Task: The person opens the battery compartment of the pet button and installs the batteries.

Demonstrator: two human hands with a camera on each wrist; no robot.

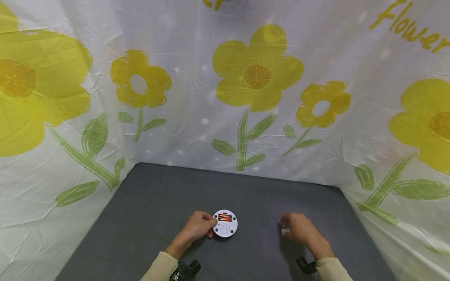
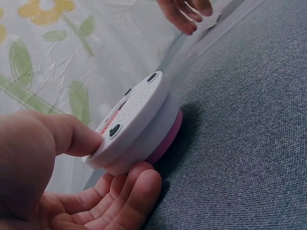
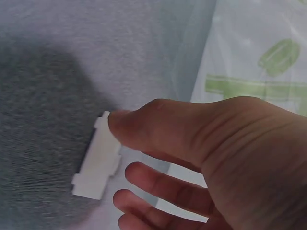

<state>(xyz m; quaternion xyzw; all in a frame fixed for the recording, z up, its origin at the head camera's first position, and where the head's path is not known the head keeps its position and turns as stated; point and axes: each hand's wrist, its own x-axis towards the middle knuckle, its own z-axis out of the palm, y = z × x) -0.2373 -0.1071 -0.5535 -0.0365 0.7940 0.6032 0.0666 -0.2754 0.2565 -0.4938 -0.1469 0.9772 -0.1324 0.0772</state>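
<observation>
My left hand grips the left edge of a round white device, thumb on the upper face and curled fingers underneath. That face carries an uncovered compartment with two red-and-black batteries, a patch of small speaker holes and dark feet. A pink band runs around the device's lower edge in the left wrist view. Off to the right, my right hand pinches one end of a small white battery cover. Its thumb overlaps the cover's end; the other visible fingers are loosely bent, and the index fingertip is hidden.
Both hands are over a dark grey cloth-covered table. White sheeting printed with yellow flowers stands along its back and sides. Each wrist wears a black strapped device, such as the left wrist camera.
</observation>
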